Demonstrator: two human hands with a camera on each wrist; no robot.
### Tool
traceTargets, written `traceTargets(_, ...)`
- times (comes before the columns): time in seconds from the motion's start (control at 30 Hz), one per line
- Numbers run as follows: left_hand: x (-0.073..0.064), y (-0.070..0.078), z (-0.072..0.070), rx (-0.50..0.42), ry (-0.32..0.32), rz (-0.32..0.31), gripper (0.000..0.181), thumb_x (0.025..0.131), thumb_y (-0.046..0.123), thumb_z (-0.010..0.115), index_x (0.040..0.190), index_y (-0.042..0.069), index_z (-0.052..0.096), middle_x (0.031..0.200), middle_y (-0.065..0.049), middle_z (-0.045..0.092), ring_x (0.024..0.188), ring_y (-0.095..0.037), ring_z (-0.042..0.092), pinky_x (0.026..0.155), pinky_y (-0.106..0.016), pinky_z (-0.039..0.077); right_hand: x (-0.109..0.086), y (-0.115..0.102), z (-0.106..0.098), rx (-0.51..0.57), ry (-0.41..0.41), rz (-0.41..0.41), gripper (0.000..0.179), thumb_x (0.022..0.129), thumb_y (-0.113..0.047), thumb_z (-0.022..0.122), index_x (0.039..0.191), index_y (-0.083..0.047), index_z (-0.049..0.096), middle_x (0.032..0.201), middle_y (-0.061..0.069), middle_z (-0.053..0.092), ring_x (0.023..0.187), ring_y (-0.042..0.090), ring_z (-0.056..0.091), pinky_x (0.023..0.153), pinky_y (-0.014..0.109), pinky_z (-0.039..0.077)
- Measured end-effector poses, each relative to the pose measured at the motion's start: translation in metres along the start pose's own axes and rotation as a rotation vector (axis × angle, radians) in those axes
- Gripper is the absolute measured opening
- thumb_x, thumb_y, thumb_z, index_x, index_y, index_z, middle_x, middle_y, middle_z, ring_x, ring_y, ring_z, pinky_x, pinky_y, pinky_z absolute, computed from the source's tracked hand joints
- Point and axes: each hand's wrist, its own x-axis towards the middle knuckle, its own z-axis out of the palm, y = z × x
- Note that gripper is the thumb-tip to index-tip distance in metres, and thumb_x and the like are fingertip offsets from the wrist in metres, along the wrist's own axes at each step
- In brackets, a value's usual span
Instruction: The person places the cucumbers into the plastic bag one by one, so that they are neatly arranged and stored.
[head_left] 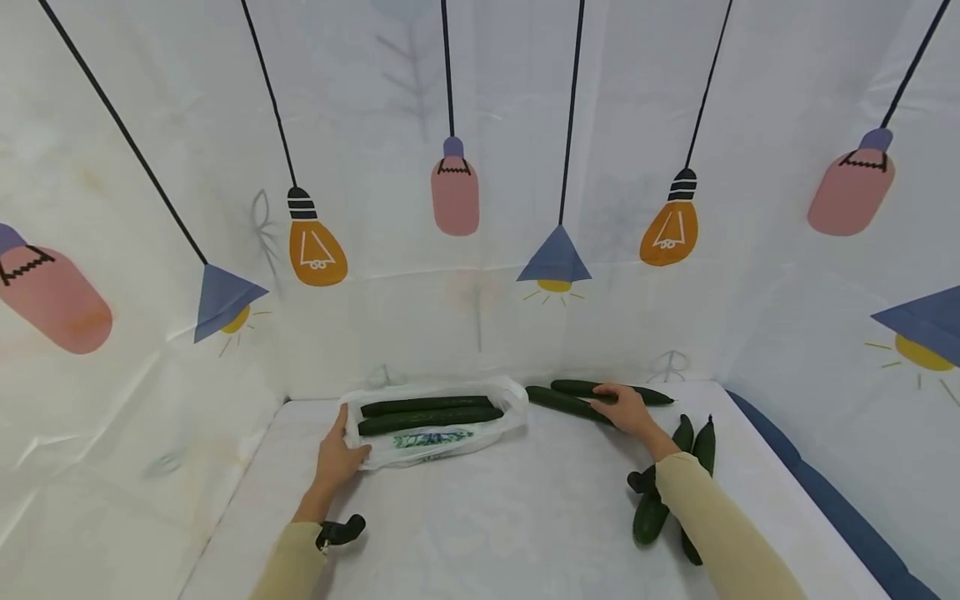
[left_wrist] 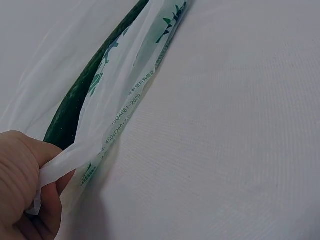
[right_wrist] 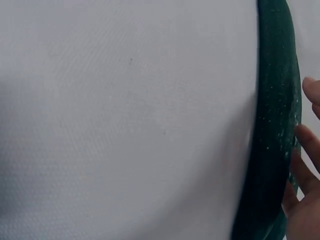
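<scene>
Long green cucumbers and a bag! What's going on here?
A person's left hand grips the edge of a white plastic bag with two long, dark-green cucumbers in it. The right hand touches one of two similar loose cucumbers to the bag's right. More green cucumbers lie on the white tabletop, near the cream sleeve.

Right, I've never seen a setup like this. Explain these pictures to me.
There is no machine here, just a person's two bare hands. The widest picture comes from a camera on the head, looking forward and down. The two close-ups come from cameras worn on the wrists, one each.

On the white table lie a white plastic bag with two cucumbers inside, two back cucumbers beyond it to the right, and more at the right, partly hidden by an arm.

The left hand grips the bag. The right hand is at the back cucumbers, fingers loosely spread.
</scene>
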Motion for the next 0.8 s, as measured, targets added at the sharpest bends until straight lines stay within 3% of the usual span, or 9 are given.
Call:
traceTargets(0.23,-0.001,0.002,0.001,0.002,-0.01,-0.012,0.097,0.079,0.005,0.071,0.154,0.0,0.01,0.148,-0.032,0.031,0.133,-0.048,0.033,0.105,-0.057,0.03,0.003,0.006,0.005,0.021,-0.056,0.047,0.045,0.087,-0.02,0.074,0.124,0.002,0.063,0.121,0.023,0.062,0.112,0.039,0.056,0.091,0.052,0.046)
traceTargets(0.4,-0.002,-0.002,0.001,0.024,-0.02,-0.026,0.098,0.08,0.004,0.071,0.155,0.001,0.008,0.149,-0.032,0.03,0.133,-0.047,0.033,0.105,-0.057,0.03,0.005,0.004,0.011,-0.032,-0.095,0.001,0.047,0.083,-0.019,0.077,0.124,-0.001,0.064,0.112,0.02,0.065,0.101,0.036,0.061,0.082,0.049,0.05)
traceTargets(0.6,-0.003,-0.005,0.005,0.01,-0.021,-0.018,0.098,0.08,0.003,0.07,0.155,0.001,0.006,0.15,-0.032,0.027,0.134,-0.048,0.03,0.106,-0.058,0.029,0.003,0.002,0.018,-0.18,-0.147,-0.033,0.044,0.083,-0.013,0.076,0.125,-0.005,0.064,0.116,0.021,0.063,0.107,0.039,0.058,0.088,0.054,0.046)
traceTargets(0.8,-0.003,-0.003,0.008,0.007,-0.024,-0.026,0.099,0.08,0.004,0.07,0.155,0.002,0.005,0.149,-0.033,0.027,0.134,-0.049,0.03,0.106,-0.058,0.029,0.001,0.003,0.02,-0.248,-0.161,-0.065,0.042,0.088,-0.011,0.07,0.129,-0.006,0.06,0.126,0.022,0.058,0.117,0.042,0.053,0.093,0.056,0.043)
